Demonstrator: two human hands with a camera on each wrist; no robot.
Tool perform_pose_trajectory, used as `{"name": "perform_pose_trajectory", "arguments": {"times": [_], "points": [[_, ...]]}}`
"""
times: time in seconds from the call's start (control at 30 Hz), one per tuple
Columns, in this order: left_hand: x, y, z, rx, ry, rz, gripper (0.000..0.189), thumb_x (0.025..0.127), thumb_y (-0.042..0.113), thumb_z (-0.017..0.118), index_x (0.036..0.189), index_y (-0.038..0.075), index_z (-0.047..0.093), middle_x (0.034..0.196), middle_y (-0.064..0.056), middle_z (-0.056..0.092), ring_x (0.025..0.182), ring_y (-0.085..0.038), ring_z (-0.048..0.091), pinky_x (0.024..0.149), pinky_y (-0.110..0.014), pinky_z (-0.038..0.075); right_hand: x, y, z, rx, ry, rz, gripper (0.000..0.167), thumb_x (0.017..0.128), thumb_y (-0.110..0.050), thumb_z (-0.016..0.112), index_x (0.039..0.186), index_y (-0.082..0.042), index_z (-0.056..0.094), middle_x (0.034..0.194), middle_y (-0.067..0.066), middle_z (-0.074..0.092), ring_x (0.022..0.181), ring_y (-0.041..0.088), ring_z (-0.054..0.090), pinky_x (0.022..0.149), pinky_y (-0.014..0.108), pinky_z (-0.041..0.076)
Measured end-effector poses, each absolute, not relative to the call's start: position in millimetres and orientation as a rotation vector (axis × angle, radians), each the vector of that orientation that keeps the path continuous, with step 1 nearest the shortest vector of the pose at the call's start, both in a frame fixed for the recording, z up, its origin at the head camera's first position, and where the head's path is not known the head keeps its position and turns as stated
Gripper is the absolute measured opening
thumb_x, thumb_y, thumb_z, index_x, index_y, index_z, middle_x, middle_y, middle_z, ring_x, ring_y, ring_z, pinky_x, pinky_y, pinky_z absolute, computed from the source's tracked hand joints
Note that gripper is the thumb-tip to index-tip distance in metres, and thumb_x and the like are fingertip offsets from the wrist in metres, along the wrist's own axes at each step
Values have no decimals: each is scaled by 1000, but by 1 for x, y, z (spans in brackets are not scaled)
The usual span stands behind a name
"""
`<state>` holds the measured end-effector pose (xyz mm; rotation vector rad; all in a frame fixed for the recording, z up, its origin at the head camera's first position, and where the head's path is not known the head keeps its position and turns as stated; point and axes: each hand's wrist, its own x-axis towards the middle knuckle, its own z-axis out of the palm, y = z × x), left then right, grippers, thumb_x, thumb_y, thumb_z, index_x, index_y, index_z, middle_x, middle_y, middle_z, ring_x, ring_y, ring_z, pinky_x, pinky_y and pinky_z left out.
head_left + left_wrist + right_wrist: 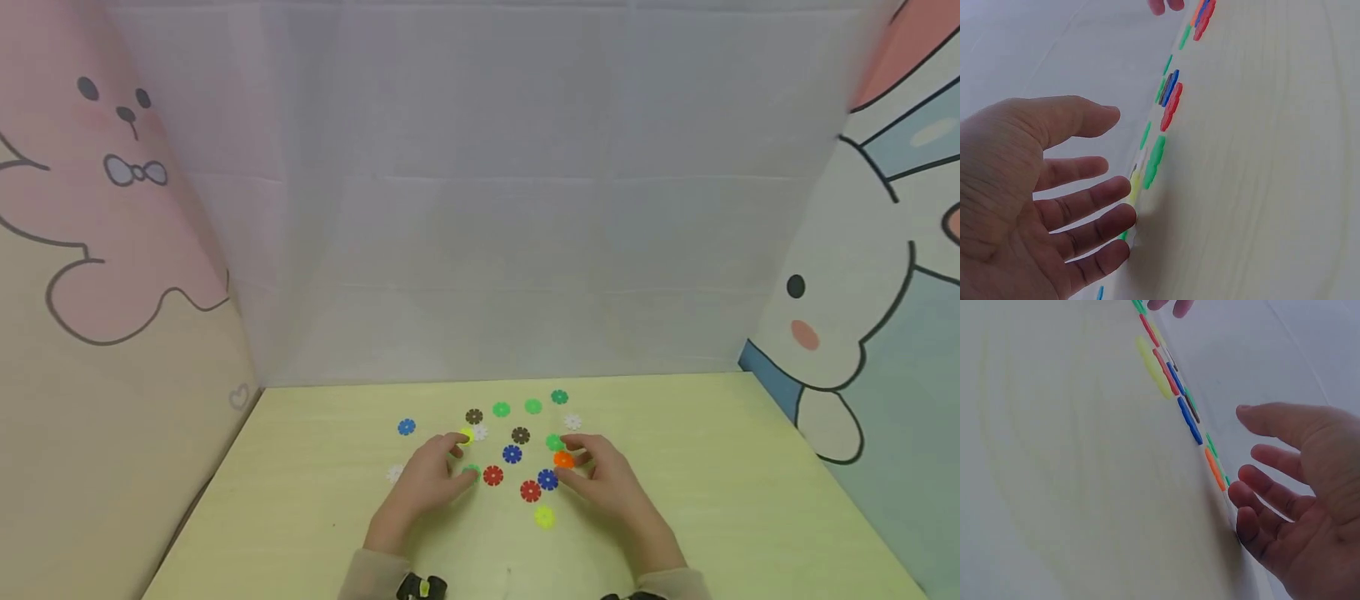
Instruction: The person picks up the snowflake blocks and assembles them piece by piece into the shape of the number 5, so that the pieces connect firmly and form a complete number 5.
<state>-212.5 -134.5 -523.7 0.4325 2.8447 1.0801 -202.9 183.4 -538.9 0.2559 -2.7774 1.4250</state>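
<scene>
Small notched plastic discs of several colours lie scattered over the table. My left hand (426,479) is at their left side, fingers loosely bent and apart, with nothing in its grasp. Its fingertips are nearest a yellow disc (467,437), its thumb a green disc (472,472); both discs are partly covered. On the other side my right hand (607,482), also holding nothing, has its fingers by an orange disc (563,460) and a green disc (554,442). A blue disc (547,479) lies beside the right thumb. Gaps show between thumb and fingers in the left wrist view (1075,119) and the right wrist view (1272,419).
Between the hands are red discs (492,475), a dark blue disc (512,454) and a brown disc (521,435). Farther back lie green discs (533,406). A light blue disc (407,427) sits left. A white curtain (495,208) hangs behind the pale table (300,500).
</scene>
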Motion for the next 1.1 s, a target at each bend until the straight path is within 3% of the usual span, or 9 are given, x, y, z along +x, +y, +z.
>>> {"name": "perform_pose_trajectory", "arguments": {"times": [0.23,0.43,0.63,0.93,1.1], "points": [[-217,-124,-528,516,2750,1195,55,87,24,89,135,5,69,112,-6,69,99,-23,60,87,-43,54,-209,184,-552,81,-2783,1431,41,94,-20,87,132,-13,75,115,0,69,92,14,61,82,32,53],[-218,-123,-541,469,2615,1319,44,88,30,91,127,15,76,116,1,67,106,-20,55,93,-42,48,-214,186,-558,88,-2751,1418,35,91,-21,90,124,-13,80,108,1,68,83,13,58,74,27,50],[-216,-114,-546,444,2732,1210,31,86,31,90,115,28,79,111,8,64,107,-18,54,101,-53,38,-215,187,-559,77,-2762,1409,32,89,-17,92,119,-11,82,102,1,66,81,15,56,71,26,47],[-214,-103,-539,468,2806,1117,27,86,20,88,108,20,72,104,1,62,102,-21,54,95,-55,42,-214,186,-556,67,-2782,1397,37,89,-14,91,124,-8,80,100,1,65,82,16,55,71,26,47],[-213,-99,-538,470,2768,1176,27,88,8,84,108,16,67,101,0,63,95,-20,57,86,-43,51,-212,185,-555,54,-2788,1387,33,90,-16,91,120,-7,81,101,2,64,80,17,51,67,27,43]]}}
